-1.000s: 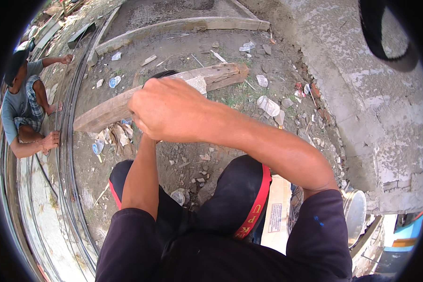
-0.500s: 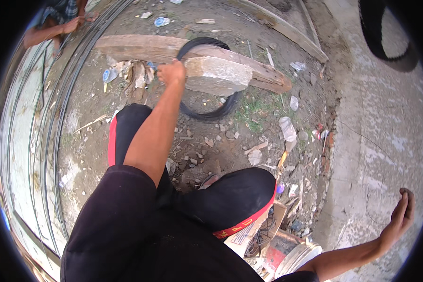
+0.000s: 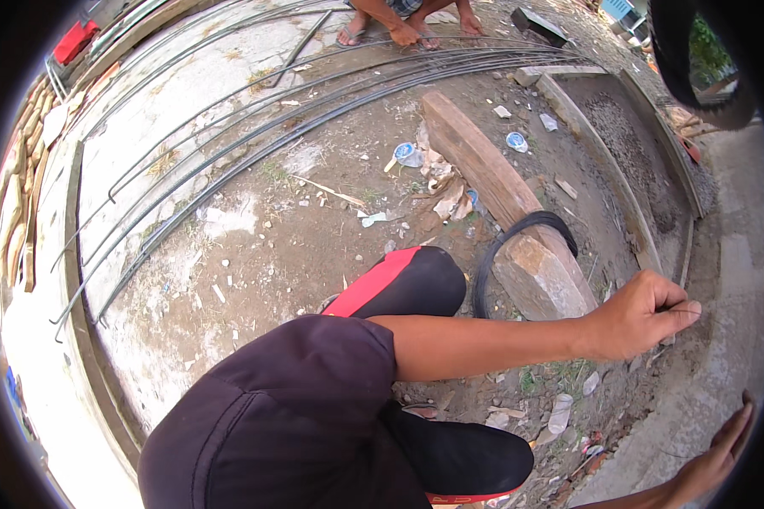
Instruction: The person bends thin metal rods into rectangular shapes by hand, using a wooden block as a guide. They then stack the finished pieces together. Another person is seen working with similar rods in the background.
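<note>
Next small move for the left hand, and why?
Probably bring the left hand over to the right hand so they can work as a pair: the left is closed in a fist, the right sits apart, its grip unclear, and the round black wire coil touches neither hand. What the left fingertips pinch, if anything, is too small to tell.

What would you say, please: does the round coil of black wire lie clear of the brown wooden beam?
No, the round coil of black wire arcs across the brown wooden beam.
</note>
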`<state>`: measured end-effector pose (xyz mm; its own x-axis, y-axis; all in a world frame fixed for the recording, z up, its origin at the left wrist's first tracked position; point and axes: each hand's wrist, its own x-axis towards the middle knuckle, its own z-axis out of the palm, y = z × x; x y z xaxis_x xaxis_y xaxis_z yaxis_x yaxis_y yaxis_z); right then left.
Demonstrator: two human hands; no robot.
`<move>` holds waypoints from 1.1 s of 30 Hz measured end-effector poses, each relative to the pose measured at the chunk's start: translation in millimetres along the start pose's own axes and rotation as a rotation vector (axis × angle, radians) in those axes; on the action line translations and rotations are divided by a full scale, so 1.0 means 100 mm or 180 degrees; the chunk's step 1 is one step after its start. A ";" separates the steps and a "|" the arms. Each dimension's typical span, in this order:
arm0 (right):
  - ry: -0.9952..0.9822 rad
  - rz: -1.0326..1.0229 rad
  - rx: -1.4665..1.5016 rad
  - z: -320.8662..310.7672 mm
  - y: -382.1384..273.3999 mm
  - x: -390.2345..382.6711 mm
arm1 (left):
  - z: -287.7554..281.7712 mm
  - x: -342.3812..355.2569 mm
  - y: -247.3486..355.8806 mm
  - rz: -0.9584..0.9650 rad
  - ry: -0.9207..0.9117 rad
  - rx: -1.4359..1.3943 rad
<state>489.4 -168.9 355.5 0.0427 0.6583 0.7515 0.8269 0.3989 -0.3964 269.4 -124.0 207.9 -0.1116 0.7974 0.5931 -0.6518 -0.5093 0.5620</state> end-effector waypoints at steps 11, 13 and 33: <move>-0.2380 -0.0203 0.0389 1.46 -0.02 -1.27 | -1.79 0.47 0.71 -0.0627 0.1300 -0.2124; -0.1662 -0.1710 -0.0697 1.23 -0.06 -0.98 | -2.11 0.39 0.89 -0.0940 0.0898 -0.1917; -0.1765 -0.0367 -0.0471 1.94 -0.32 -0.73 | -1.02 -0.12 0.13 -0.0085 -0.0386 0.3729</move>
<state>350.7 -105.9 210.8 -0.3190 0.8676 0.3814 0.8800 0.4206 -0.2206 186.2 -106.9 149.5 0.0048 0.8085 0.5885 0.4412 -0.5299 0.7243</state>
